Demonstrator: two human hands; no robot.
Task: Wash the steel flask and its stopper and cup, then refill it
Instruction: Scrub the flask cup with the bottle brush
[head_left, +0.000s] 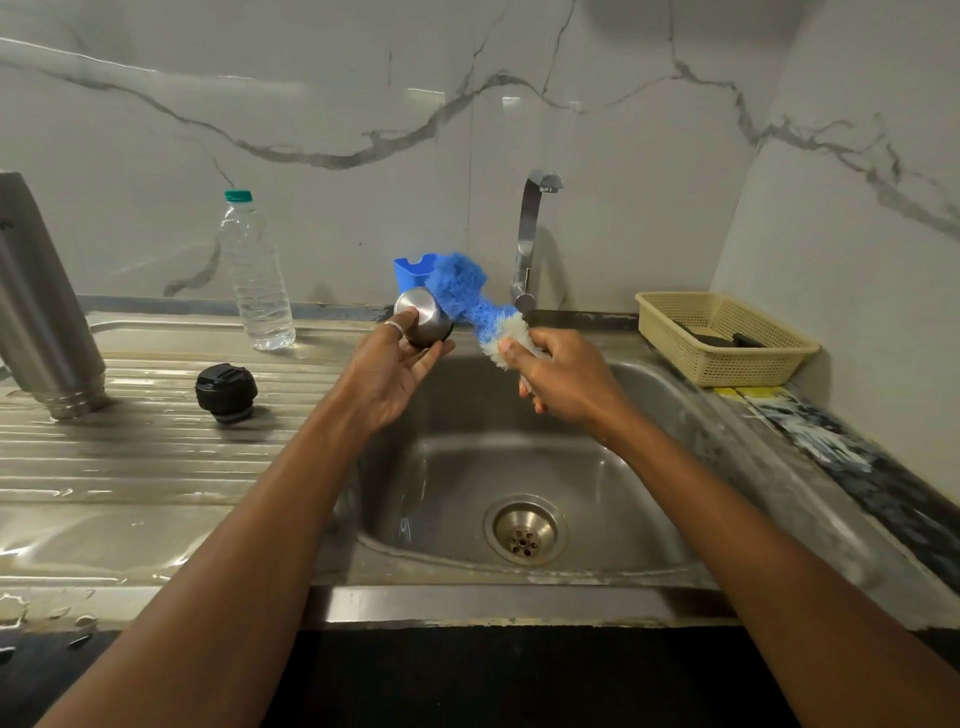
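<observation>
- The steel cup is grasped by the fingers of the left hand. They are curled around its side, and its round bottom is turned toward the camera. A ring is worn on one of these fingers.
- The white end of a cleaning brush is grasped by the curled fingers of the right hand.
- The fluffy blue head of the brush is seen against the right side of the cup. It cannot be told whether it goes inside the cup.
- Both hands are held above the back part of the sink, whose drain is seen lower in the basin.
- The tap is placed just behind the brush, and a blue holder is seen behind the cup, at the wall.
- The black stopper is laid on the wet, ribbed surface to the left of the sink, well apart from the hands.
- The steel flask is stood further left on the same surface, with its threaded neck down.
- A clear plastic bottle with a green cap is stood upright near the wall, behind the stopper.
- A beige basket is placed to the right of the sink, with dark things inside that cannot be identified.
</observation>
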